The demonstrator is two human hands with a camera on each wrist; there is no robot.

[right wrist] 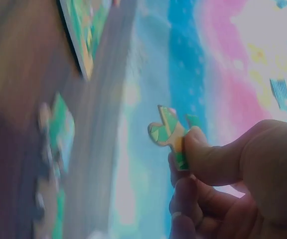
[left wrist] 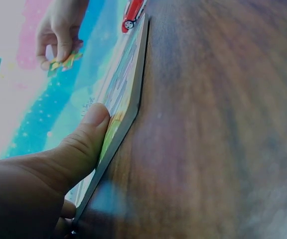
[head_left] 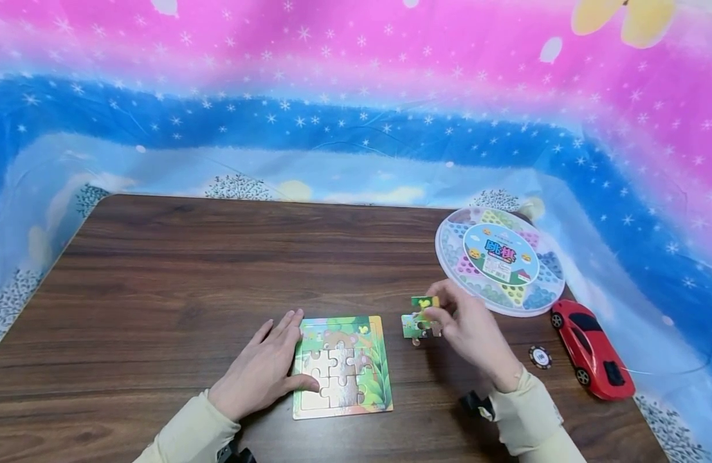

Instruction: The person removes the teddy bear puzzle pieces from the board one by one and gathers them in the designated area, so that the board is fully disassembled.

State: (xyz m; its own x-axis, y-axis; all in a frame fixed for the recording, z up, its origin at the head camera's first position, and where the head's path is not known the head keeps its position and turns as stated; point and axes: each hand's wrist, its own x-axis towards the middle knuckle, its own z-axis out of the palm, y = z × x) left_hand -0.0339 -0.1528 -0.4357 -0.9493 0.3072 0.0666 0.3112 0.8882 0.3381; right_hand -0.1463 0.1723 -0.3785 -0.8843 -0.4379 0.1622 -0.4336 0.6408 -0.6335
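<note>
A square jigsaw puzzle board [head_left: 383,379] with a bear picture lies flat on the table, several pieces set in it. My left hand [head_left: 260,373] rests at its left side, fingers extended along the edge. In the left wrist view the left thumb [left wrist: 86,132] lies at the board's edge. To the right of the board, my right hand [head_left: 471,331] pinches a green and yellow puzzle piece [right wrist: 167,127] between thumb and fingers, raised above the table. Below that hand, loose puzzle pieces [head_left: 411,326] lie on the wood, partly covered by the fingers in the head view.
A round Chinese checkers set [head_left: 456,280] with a clear lid sits at the back right. Nearer on the right are a red toy car [head_left: 601,360] and a black and white chip [head_left: 540,357]. Patterned cloth [head_left: 356,128] hangs behind the brown wooden table [head_left: 217,257].
</note>
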